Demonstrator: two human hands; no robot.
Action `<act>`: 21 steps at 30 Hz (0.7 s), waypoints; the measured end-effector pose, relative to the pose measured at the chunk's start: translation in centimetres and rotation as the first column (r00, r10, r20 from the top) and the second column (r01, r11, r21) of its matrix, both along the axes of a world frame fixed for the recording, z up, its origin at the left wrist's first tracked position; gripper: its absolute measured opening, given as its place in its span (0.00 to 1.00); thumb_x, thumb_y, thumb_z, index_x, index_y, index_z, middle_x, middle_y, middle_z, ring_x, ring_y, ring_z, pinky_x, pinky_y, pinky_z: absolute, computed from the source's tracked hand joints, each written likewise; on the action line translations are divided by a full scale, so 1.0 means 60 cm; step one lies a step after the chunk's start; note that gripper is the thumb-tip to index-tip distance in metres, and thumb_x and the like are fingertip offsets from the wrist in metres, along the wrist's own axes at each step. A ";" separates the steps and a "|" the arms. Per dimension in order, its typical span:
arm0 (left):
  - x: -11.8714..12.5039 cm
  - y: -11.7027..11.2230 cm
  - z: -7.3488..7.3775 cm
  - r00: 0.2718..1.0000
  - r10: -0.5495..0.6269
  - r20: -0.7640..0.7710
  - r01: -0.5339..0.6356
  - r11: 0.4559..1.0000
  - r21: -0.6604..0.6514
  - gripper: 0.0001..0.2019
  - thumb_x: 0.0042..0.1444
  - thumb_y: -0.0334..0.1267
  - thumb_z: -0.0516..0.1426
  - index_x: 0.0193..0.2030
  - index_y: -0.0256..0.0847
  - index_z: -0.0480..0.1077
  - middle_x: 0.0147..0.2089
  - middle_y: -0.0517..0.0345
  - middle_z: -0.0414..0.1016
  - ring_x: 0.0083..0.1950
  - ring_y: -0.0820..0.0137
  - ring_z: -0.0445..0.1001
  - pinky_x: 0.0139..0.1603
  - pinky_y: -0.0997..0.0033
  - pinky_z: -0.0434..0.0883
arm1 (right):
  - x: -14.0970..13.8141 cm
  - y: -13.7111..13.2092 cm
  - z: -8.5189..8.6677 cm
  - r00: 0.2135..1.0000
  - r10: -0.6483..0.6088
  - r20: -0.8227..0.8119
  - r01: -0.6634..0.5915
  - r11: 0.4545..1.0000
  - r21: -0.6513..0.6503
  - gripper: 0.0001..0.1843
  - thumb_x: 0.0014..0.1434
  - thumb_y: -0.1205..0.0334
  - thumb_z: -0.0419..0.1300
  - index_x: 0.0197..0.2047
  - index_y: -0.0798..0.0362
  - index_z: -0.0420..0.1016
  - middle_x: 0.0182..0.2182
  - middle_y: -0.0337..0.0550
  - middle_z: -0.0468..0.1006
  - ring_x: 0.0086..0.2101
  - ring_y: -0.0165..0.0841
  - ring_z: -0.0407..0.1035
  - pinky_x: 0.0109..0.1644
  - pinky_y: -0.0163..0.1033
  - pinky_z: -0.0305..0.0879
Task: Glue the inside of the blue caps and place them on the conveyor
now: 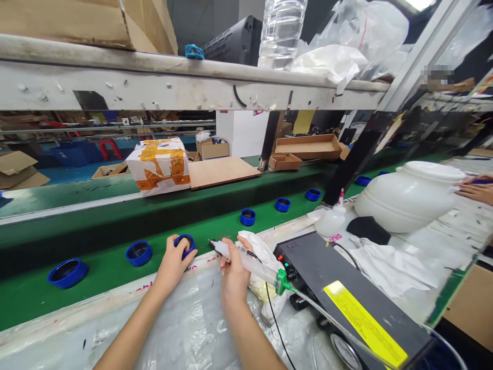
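My left hand (175, 259) is closed round a blue ring-shaped part (189, 245) with a dark inside, at the near edge of the green conveyor belt (215, 231). In my right hand (235, 267) is a glue dispensing syringe (256, 266) with a whitish barrel and a green end cap. Its dark tip points left towards the blue part and stays apart from it. A clear hose runs from the cap over a black dispenser box (346, 298). More blue ring-shaped parts (68, 272) stand in a row along the belt on both sides.
White cloth (265, 303) lies beside the box. A small white bottle (332, 221) and a big white jar (408, 195) stand to the right, where another person's hand (477, 189) shows. A shelf beam (185, 87) crosses above; a taped carton (159, 167) sits behind the belt.
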State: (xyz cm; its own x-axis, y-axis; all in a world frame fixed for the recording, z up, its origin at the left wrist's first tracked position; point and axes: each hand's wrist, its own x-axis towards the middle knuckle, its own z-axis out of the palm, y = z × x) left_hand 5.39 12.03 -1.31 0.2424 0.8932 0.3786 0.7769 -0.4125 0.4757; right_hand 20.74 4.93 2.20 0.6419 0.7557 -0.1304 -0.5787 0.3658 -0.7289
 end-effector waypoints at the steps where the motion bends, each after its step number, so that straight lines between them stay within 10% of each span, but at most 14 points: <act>1: -0.011 -0.012 0.000 0.998 -0.025 0.057 0.024 1.000 0.012 0.07 0.63 0.43 0.58 0.40 0.43 0.67 0.53 0.49 0.66 0.53 0.57 0.75 0.57 0.54 0.75 | -0.002 -0.002 0.001 1.000 0.013 0.008 -0.013 1.000 0.002 0.27 0.54 0.53 0.70 0.54 0.48 0.67 0.39 0.40 0.87 0.17 0.23 0.63 0.21 0.30 0.55; 6: -0.047 -0.057 -0.007 0.969 -0.025 0.245 0.026 1.000 -0.001 0.27 0.54 0.41 0.65 0.60 0.45 0.67 0.54 0.49 0.71 0.58 0.54 0.75 0.60 0.53 0.74 | -0.019 -0.011 -0.003 0.967 0.181 0.178 -0.182 0.983 -0.011 0.22 0.56 0.50 0.68 0.49 0.48 0.67 0.39 0.42 0.86 0.16 0.23 0.61 0.19 0.31 0.52; 16: -0.053 -0.060 -0.005 0.949 -0.036 0.312 0.077 0.990 -0.119 0.20 0.49 0.40 0.66 0.50 0.45 0.73 0.50 0.52 0.79 0.55 0.54 0.76 0.56 0.54 0.76 | -0.030 -0.045 0.001 0.605 0.211 0.768 -0.250 0.966 -0.069 0.03 0.61 0.61 0.62 0.38 0.49 0.77 0.36 0.40 0.84 0.35 0.37 0.78 0.40 0.40 0.73; 21: -0.048 -0.065 -0.006 0.950 -0.048 0.309 0.076 0.994 -0.080 0.19 0.49 0.35 0.66 0.49 0.45 0.72 0.47 0.54 0.79 0.53 0.56 0.76 0.54 0.56 0.76 | -0.028 -0.045 0.002 0.589 0.195 0.784 -0.234 0.970 -0.065 0.04 0.62 0.63 0.61 0.40 0.48 0.77 0.37 0.40 0.84 0.37 0.37 0.79 0.44 0.40 0.74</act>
